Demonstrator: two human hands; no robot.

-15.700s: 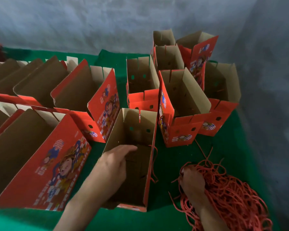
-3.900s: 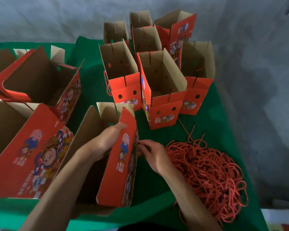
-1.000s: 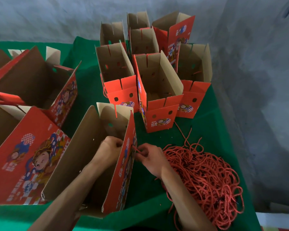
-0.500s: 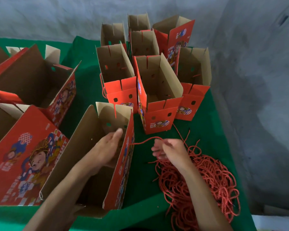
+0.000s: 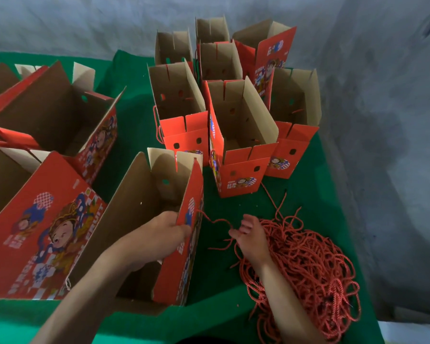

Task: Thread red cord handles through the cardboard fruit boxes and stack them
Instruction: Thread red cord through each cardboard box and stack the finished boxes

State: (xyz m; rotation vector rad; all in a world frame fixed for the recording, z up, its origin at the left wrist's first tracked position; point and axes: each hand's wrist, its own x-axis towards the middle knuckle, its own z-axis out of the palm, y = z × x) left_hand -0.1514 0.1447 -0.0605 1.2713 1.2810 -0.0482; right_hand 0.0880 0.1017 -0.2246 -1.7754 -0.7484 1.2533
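Several boxes unthreaded at 9 o'clock, one in hand, threaded group at 12 o'clock.
Left hand [image 5: 159, 234] gripping right wall of open box [image 5: 144, 219]; cord [image 5: 215, 221] hanging from that wall to right hand [image 5: 252, 238], fingers relaxed, not pinching; cord pile [image 5: 310, 269] at 4 o'clock. Stacking not started.

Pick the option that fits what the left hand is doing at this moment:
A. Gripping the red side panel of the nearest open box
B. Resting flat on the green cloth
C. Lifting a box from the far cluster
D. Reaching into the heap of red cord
A: the left hand is curled over the top edge of the nearest box's red side panel, while the right hand is by the cord heap.
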